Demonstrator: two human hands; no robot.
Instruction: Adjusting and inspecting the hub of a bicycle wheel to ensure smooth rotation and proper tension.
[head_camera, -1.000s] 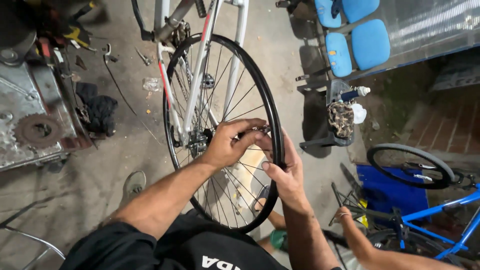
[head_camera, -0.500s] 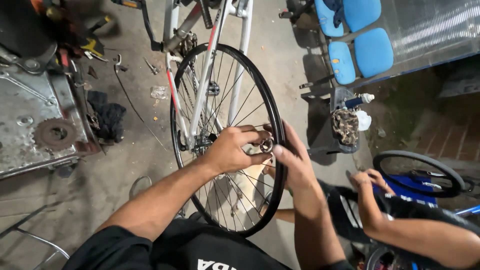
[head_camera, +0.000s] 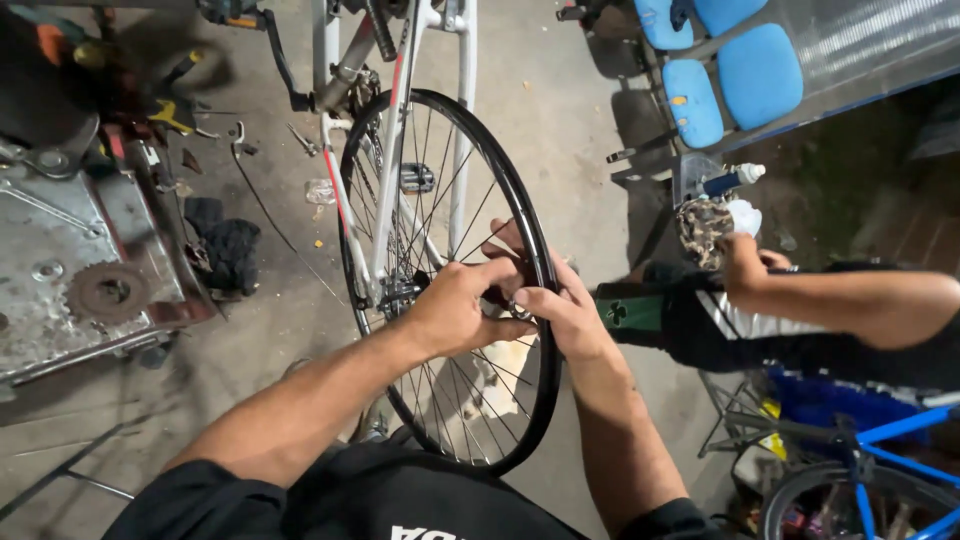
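A black bicycle wheel rim with thin spokes stands in a white and red bicycle frame. My left hand reaches through the spokes, fingers curled around something small by the rim's right side. My right hand is wrapped over the rim from the right, touching my left fingertips. What my fingers pinch is hidden between the two hands.
A grey metal workbench with a rusty sprocket stands on the left. Another person's arm reaches across at right, near a small bottle. Blue chairs stand at top right, a blue bicycle at bottom right.
The view shifted slightly. My hands stay on the rim's right side. The other person's arm moved up from the lower right and now stretches across towards the bottle.
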